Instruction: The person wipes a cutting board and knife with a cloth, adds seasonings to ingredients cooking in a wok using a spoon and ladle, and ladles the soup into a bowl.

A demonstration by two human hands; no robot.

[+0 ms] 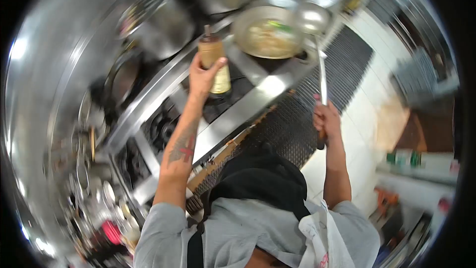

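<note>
- Left hand (204, 76) clamped round bottle (211, 53): likely soft, squeezable; grip mid-body.
- Right hand (327, 119) clamped on ladle (323, 72): stiff, probably top-heavy towards 12 o'clock; grip its 6 o'clock end.

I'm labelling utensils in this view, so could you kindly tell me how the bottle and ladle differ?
The bottle is in the left grip, the ladle in the right grip. The bottle is yellowish with a brown top; the ladle is mostly silvery. The bottle is short and cylindrical; the ladle is long with a round bowl. Both are held.
</note>
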